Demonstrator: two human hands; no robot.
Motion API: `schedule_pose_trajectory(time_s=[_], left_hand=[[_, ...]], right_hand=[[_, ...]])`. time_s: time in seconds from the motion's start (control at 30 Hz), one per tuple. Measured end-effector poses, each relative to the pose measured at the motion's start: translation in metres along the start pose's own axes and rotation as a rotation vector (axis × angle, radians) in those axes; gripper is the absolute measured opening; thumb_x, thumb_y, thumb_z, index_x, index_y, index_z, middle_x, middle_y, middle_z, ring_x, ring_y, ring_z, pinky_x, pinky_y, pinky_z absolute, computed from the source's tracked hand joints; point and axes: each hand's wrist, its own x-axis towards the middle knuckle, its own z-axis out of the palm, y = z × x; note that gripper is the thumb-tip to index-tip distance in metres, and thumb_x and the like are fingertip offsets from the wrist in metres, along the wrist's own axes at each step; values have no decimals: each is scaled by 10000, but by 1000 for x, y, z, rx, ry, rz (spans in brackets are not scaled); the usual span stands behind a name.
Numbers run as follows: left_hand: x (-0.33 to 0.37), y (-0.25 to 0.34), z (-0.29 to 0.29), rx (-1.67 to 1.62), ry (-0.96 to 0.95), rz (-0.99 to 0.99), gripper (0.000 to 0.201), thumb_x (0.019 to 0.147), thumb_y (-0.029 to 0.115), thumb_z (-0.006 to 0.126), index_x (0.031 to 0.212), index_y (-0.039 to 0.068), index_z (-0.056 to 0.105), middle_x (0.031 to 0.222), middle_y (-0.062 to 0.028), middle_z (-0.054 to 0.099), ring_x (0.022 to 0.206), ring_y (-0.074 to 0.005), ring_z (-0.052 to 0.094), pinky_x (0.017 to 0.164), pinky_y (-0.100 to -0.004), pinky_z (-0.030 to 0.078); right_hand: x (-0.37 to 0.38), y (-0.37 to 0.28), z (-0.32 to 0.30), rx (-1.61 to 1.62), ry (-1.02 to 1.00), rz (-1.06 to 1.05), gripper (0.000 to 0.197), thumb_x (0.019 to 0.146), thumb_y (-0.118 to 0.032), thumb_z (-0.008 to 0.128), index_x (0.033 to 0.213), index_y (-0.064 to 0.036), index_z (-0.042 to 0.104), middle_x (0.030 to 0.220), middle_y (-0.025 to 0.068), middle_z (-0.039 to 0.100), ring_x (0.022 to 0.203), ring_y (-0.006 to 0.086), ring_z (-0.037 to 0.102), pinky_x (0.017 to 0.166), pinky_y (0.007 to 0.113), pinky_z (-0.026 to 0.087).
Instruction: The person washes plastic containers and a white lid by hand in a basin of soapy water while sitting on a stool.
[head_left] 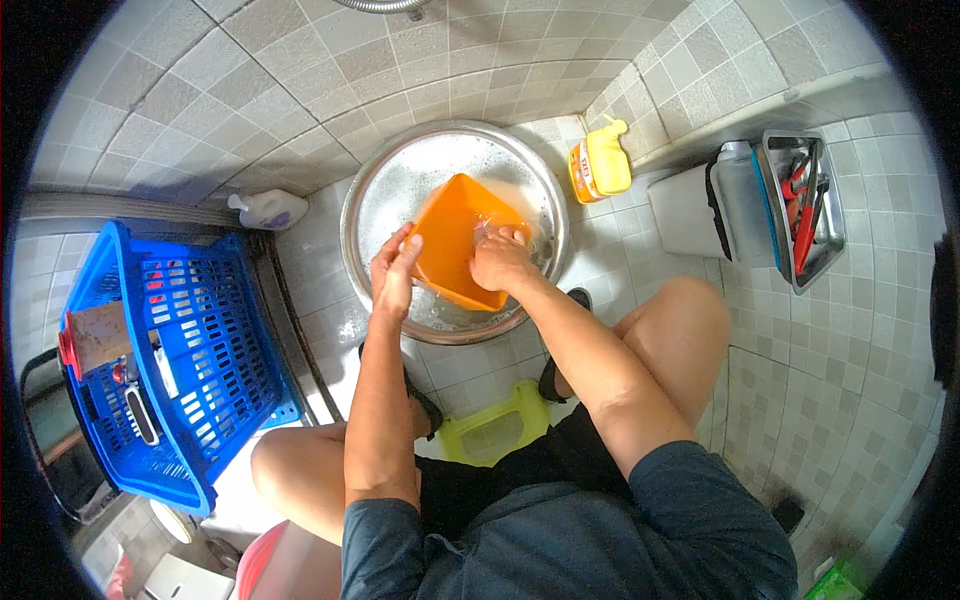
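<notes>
A wide metal basin [352,240] with sudsy water stands on the tiled floor in front of me. Tilted over it is an orange plastic bin [448,225], its open side facing up toward me. My left hand [393,268] grips the bin's left edge, thumb on the inner side. Inside the bin, my right hand [502,260] presses against the inner wall with bent fingers. Something small and greyish shows at its fingertips, too unclear to name.
A yellow jug [600,165] stands right of the basin, a white bottle [268,210] to its left. At left is a blue basket [200,330] holding odds and ends. A metal tray [822,235] with red-handled tools sits at right. A green stool [490,430] is between my feet.
</notes>
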Motion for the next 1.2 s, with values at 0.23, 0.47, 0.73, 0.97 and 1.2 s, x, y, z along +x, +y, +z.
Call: schedule_pose_trajectory(time_s=[0.23, 0.47, 0.73, 0.97, 1.2], left_hand=[[17, -2, -35, -84, 367, 1, 501, 867, 364, 725, 1140, -51, 659, 913, -129, 683, 662, -187, 599, 539, -310, 476], [28, 1, -20, -121, 448, -76, 514, 850, 345, 739, 1168, -47, 640, 895, -102, 667, 710, -194, 617, 580, -322, 494], [11, -35, 22, -129, 347, -115, 880, 824, 121, 661, 1573, 52, 204, 1293, -174, 570, 1051, -287, 644, 823, -393, 554], [13, -30, -13, -197, 385, 92, 774, 847, 109, 602, 1567, 92, 318, 1247, -168, 613, 973, -260, 663, 794, -378, 570], [7, -9, -24, -99, 245, -39, 776, 825, 118, 605, 1569, 149, 385, 1099, -116, 665, 783, -216, 636, 704, -351, 559]], right_hand=[[-30, -22, -12, 404, -215, -293, 849, 985, -716, 319, 1313, -2, 641, 1327, 220, 634, 1249, 354, 586, 1046, 460, 429], [-55, -39, 2, 298, -167, -594, 332, 886, -316, 670, 939, 11, 694, 980, 220, 711, 936, 400, 687, 812, 490, 535], [-47, -54, 10, 468, 613, -603, 158, 839, -131, 701, 880, 0, 623, 867, 191, 663, 820, 412, 657, 736, 520, 524], [-62, -43, 10, 269, 578, -491, 272, 892, -293, 709, 973, -40, 654, 970, 161, 671, 931, 358, 654, 838, 494, 507], [-53, 17, -4, -11, 213, -513, 514, 1010, -469, 529, 1252, -27, 632, 1328, 152, 607, 1353, 311, 494, 1253, 491, 180]])
